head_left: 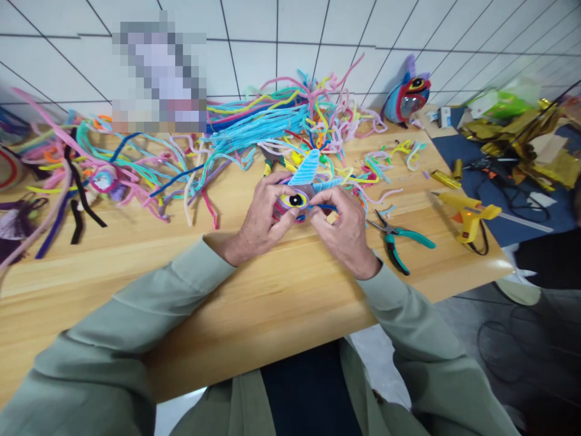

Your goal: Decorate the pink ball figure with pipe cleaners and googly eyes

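Note:
Over the middle of the table, my left hand (269, 212) is closed around a small pipe-cleaner animal head (295, 200). A large yellow-rimmed black eye faces up, with purple around it, and a light-blue striped ear (306, 169) stands above. At the head's right side, my right hand (340, 221) pinches a short dark blue pipe cleaner (324, 207) between thumb and forefinger. Its left end is close to the eye's edge; whether they touch I cannot tell. Both hands hide much of the head. Teal-handled pliers (394, 233) lie just right of my right hand.
Bundled blue pipe cleaners (258, 130) and loose coloured ones spread along the tiled wall. A finished-looking head (407, 97) stands at the back right. A yellow glue gun (467, 215) rests near the right edge, beside gold foil (503, 136). Black strips (82, 181) lie at left.

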Demonstrator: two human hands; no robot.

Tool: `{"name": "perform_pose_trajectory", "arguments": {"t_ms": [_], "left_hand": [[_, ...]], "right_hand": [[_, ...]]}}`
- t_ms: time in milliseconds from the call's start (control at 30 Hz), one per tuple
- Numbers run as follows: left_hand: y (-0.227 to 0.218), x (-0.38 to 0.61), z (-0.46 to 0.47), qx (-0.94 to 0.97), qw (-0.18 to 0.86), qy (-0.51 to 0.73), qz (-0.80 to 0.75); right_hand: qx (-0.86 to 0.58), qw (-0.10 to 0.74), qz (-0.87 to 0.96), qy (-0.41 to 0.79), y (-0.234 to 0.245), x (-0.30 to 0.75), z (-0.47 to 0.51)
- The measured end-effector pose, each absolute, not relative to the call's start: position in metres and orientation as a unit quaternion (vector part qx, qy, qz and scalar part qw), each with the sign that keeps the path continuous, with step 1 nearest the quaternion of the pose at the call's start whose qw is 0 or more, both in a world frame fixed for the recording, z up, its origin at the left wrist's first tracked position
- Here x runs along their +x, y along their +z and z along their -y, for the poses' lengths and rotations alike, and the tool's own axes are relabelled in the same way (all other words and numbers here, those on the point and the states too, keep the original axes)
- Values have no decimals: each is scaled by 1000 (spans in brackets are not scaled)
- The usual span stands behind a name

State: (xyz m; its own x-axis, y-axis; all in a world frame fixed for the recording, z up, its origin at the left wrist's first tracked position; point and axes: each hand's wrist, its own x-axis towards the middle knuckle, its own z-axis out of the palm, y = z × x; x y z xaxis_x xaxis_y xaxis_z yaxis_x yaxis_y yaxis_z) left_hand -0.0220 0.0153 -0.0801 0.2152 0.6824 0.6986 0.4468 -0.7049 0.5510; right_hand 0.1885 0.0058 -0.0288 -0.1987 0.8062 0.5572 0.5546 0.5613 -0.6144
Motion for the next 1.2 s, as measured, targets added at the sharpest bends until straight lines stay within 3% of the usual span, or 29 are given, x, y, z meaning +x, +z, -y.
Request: {"name": "perform_pose_trajectory", "arguments": {"t_ms": [300,633,1200], "left_hand": [[-83,-20,-14,766,128,514,-364],[-83,-18,-9,764,135,505,-378],[-84,-19,-10,769,122,511,-364]], "right_hand": [[-498,461,719,152,-44,184,-4],[-485,454,668,336,-62,179,-10],[-463,459,654,382,-58,179,-11]]}}
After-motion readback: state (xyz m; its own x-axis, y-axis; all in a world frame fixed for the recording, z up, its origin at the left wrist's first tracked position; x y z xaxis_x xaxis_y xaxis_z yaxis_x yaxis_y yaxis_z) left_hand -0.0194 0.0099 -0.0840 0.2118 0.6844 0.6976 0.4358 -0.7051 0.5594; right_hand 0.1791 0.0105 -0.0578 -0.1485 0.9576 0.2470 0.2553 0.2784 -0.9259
